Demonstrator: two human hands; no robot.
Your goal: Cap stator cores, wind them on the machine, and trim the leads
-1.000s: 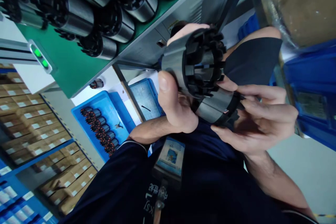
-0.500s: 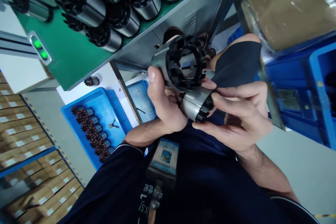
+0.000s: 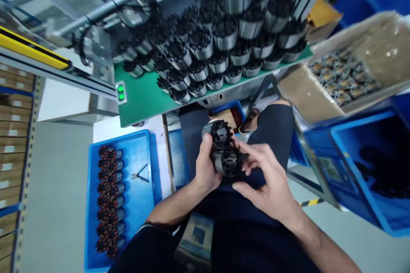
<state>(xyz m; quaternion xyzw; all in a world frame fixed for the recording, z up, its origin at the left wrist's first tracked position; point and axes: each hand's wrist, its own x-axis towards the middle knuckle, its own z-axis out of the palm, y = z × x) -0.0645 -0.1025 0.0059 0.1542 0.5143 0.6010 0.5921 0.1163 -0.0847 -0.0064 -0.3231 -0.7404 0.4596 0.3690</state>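
My left hand (image 3: 205, 167) is closed around two motor stators above my lap, its thumb up along their left side. The upper stator (image 3: 221, 132) has a silver body and a black toothed end ring. Just below it, against it, sits the lower stator (image 3: 226, 162), its dark open end facing up and right. To the right is my right hand (image 3: 267, 181), fingers spread and thumb apart. Its fingertips are close to the lower stator; whether they touch it I cannot tell.
Many silver stators (image 3: 200, 42) stand stacked on a green-topped bench (image 3: 144, 102). At left, a blue tray (image 3: 136, 204) holds rows of copper-wound stators (image 3: 110, 196) and pliers (image 3: 140, 174). An open carton of metal parts (image 3: 320, 94) and a blue crate (image 3: 368, 196) stand at right.
My right hand has let go of the smaller-looking lower stator and moved slightly away, fingers opening. Both stators now sit in my left hand. The view has swung toward the bench, and the hands look farther off.
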